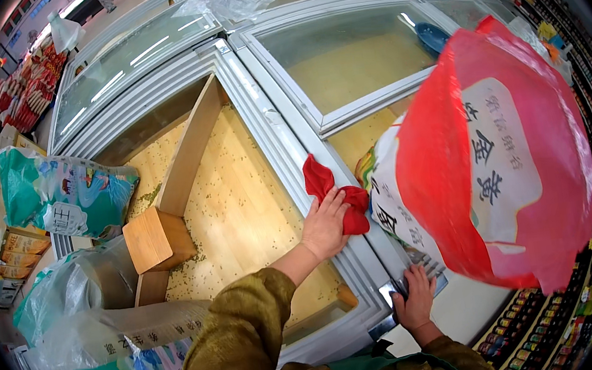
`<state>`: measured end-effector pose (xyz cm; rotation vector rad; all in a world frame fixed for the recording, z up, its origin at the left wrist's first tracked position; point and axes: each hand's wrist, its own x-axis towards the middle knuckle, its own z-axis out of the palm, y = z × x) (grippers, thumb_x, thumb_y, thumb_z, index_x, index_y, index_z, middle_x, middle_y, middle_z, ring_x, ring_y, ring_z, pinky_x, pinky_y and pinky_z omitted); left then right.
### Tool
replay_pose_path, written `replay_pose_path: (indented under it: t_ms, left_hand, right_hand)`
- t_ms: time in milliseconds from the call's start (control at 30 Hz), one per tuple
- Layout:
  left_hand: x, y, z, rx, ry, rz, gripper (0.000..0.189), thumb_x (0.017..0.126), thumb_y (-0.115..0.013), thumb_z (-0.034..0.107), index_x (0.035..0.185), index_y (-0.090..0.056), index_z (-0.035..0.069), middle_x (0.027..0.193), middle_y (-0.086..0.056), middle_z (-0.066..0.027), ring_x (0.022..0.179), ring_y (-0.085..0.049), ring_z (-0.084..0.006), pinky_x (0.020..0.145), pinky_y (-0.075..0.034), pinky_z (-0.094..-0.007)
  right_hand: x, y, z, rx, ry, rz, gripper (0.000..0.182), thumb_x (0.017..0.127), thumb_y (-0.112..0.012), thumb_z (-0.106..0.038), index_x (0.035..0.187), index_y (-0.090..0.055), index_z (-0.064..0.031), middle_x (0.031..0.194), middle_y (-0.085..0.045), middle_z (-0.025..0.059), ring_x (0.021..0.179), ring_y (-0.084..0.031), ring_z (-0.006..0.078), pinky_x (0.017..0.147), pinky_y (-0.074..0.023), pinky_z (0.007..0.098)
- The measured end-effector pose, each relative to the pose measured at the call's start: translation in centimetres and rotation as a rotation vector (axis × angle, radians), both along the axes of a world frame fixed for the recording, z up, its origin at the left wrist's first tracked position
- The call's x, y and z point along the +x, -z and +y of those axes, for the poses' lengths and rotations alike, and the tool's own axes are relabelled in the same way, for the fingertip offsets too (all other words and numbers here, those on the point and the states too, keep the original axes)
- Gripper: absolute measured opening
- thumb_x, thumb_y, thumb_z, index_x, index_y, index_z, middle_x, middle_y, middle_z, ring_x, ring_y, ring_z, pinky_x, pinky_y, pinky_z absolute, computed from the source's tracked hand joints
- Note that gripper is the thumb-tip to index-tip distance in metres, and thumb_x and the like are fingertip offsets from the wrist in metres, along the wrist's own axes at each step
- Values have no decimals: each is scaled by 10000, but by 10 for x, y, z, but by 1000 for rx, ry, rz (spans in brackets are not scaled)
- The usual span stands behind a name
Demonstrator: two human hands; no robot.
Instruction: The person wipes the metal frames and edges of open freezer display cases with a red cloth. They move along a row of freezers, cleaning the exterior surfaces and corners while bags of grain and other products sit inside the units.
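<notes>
A red cloth [353,210] lies bunched on the metal frame between two grain bins, with my left hand [327,225] pressing on it, fingers spread over its near part. My right hand [416,298] rests on the bin's near corner, below a red and white plastic sack [438,167], and holds nothing that shows. Left of the cloth is an uncovered bin with a wooden floor [234,176], strewn with small green grains. A wooden divider [191,142] runs through it, and a small wooden block [156,241] sits against the divider.
Green printed sacks [69,190] and an opened clear-topped sack [92,332] crowd the left edge. Glass-lidded bins [347,56] stand beyond, one bearing a blue scoop [432,38] and another a crumpled plastic bag [229,4]. Shelves of jars [536,333] line the right.
</notes>
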<state>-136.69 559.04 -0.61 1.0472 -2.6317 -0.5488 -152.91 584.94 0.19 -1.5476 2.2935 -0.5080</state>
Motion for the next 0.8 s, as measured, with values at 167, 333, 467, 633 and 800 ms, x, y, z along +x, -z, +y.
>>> replay_pose_path:
  t_ms: [167, 333, 467, 633, 800]
  left_hand:
    - [9, 19, -113, -44, -221, 155, 614, 745, -696, 236, 1278, -468, 34, 1453, -333, -161, 1380, -232, -349, 1081, -269, -491]
    - [12, 17, -258, -43, -264, -173, 645, 840, -599, 364, 1359, -402, 36, 1491, -277, -130, 1409, -181, -287, 1126, -223, -470]
    - [15, 34, -361, -137, -397, -144, 645, 855, -566, 411, 1354, -408, 34, 1471, -320, -126, 1392, -224, -292, 1115, -232, -460]
    - [10, 29, -423, -119, -611, -128, 604, 859, -542, 449, 1339, -452, 93, 1455, -356, -63, 1387, -238, -270, 1098, -239, -462]
    - [29, 27, -407, -137, -451, -98, 529, 821, -603, 385, 1259, -522, 99, 1409, -414, -76, 1338, -312, -284, 1066, -288, -501]
  right_hand:
    - [10, -2, 1, 6, 54, -48, 565, 754, -601, -296, 1224, -446, -22, 1287, -466, 211, 1217, -412, 385, 1048, -136, 608]
    - [8, -3, -7, -62, -44, 129, 536, 743, -590, -283, 1180, -455, -3, 1216, -500, 240, 1129, -468, 392, 1024, -189, 568]
    - [6, 4, 0, -47, -22, 143, 547, 720, -596, -307, 1156, -484, 4, 1203, -513, 254, 1041, -500, 396, 918, -318, 486]
    - [1, 17, 24, 159, 170, 32, 537, 729, -679, -222, 1208, -526, -33, 967, -608, 216, 858, -576, 407, 774, -462, 487]
    - [6, 15, 5, -36, 4, 231, 561, 734, -660, -206, 1229, -485, -8, 1041, -576, 238, 887, -558, 414, 758, -446, 481]
